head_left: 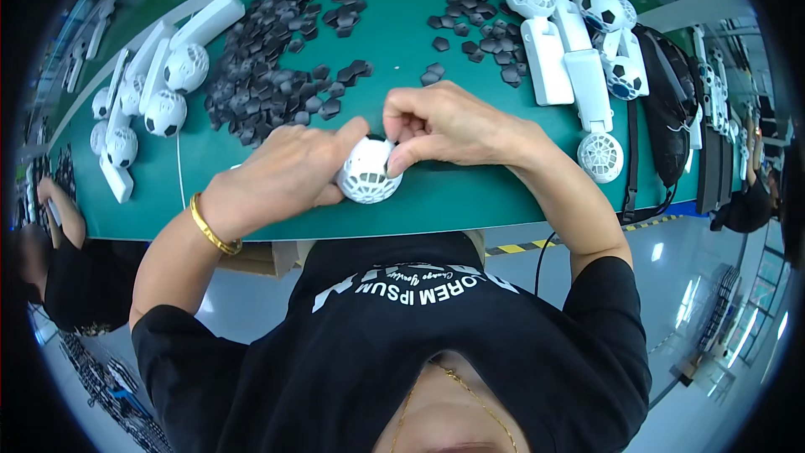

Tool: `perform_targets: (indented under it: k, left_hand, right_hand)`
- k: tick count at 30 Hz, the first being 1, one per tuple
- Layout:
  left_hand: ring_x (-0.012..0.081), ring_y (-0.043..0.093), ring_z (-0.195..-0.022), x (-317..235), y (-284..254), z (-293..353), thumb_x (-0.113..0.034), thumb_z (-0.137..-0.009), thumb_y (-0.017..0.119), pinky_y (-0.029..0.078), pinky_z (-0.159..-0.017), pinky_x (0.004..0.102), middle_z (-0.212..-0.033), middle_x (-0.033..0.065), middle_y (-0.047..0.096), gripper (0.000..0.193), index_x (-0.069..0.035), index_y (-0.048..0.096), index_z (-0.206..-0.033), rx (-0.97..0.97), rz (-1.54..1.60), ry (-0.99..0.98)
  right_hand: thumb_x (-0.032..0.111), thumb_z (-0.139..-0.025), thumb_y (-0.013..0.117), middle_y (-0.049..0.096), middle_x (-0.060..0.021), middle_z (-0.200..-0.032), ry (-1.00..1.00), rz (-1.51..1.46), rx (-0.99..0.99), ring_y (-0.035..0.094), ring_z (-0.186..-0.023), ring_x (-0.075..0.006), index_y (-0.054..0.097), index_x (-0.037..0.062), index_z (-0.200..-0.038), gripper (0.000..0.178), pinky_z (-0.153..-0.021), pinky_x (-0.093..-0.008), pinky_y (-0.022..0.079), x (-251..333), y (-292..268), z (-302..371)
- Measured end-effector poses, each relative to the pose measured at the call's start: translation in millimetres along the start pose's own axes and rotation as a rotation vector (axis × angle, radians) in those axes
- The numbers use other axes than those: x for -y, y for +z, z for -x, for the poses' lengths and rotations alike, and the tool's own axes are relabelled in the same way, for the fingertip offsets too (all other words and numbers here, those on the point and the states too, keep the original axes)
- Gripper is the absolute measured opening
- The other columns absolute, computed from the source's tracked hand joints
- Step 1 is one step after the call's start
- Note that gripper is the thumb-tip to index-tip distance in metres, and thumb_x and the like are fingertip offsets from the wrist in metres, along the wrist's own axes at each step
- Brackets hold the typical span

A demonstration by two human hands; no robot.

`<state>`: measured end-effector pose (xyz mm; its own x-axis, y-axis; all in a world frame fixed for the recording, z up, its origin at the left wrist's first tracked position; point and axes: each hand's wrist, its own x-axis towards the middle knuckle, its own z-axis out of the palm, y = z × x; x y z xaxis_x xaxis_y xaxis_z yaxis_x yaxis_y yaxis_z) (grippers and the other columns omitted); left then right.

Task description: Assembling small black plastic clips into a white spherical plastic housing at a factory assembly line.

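Observation:
A white latticed ball head (369, 183), patterned like a football, is gripped at its left side by my left hand (285, 169), whose fingers wrap round it. A black patch shows at the top of the ball. My right hand (453, 127) is closed at the ball's right side, its thumb touching the white shell and its other fingers curled above. Whatever those fingertips pinch, if anything, is hidden. Just beyond my left hand spreads a big pile of black pentagon pieces (260, 84).
White handles with latticed ball heads lie at the left (186, 67) and in a stack (549, 59) at the right. One ball head (600, 157) sits near the table's right front. A black bag (667, 109) with straps lies beside the stack. Another person (88, 277) is at the left.

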<state>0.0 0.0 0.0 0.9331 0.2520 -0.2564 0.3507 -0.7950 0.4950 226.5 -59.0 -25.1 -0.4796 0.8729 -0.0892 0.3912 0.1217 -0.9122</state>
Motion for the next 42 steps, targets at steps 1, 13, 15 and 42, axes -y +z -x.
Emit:
perform_targets:
  k: [1, 13, 15, 42]
  left_hand:
    - [0.0375, 0.064, -0.071, -1, -1, -1, -0.011, -0.074, 0.073, 0.048, -0.06, 0.046, -0.072, 0.0168, 0.063, 0.043, -0.003, 0.041, -0.102, 0.007, -0.028, -0.005]
    - [0.0391, 0.063, -0.07, -5, -5, -3, -0.009, -0.073, 0.072, 0.047, -0.06, 0.0471, -0.07, 0.0174, 0.062, 0.042, -0.001, 0.042, -0.1, 0.025, 0.014, -0.057]
    - [0.0392, 0.063, -0.071, -4, -3, -2, -0.009, -0.073, 0.073, 0.047, -0.061, 0.0473, -0.071, 0.0177, 0.062, 0.043, -0.001, 0.042, -0.101, 0.011, 0.006, -0.032]
    - [0.0375, 0.065, -0.074, 2, -4, -4, -0.008, -0.072, 0.071, 0.052, -0.067, 0.0432, -0.074, 0.0191, 0.064, 0.033, 0.002, 0.051, -0.097, -0.015, -0.018, 0.015]
  right_hand:
    - [0.033, -0.075, 0.08, 0.055, 0.0003, -0.066, 0.04, 0.024, 0.037, 0.051, -0.06, -0.0131, 0.056, 0.0059, -0.087, 0.038, -0.055, -0.0294, 0.042, 3, -1, -1]
    - [0.023, -0.082, 0.074, 0.063, -0.0039, -0.074, -0.017, 0.134, -0.113, 0.058, -0.067, -0.012, 0.066, 0.0032, -0.096, 0.026, -0.061, -0.0275, 0.047, -9, -20, 0]
    - [0.021, -0.084, 0.071, 0.066, -0.0046, -0.078, -0.158, 0.193, -0.268, 0.06, -0.069, -0.0125, 0.068, 0.0031, -0.098, 0.023, -0.063, -0.0275, 0.049, -20, -40, -1]
    - [0.011, -0.088, 0.066, 0.064, -0.0029, -0.079, 0.081, 0.089, -0.403, 0.06, -0.071, -0.0141, 0.06, 0.0026, -0.094, 0.012, -0.062, -0.0282, 0.047, 16, -17, 5]
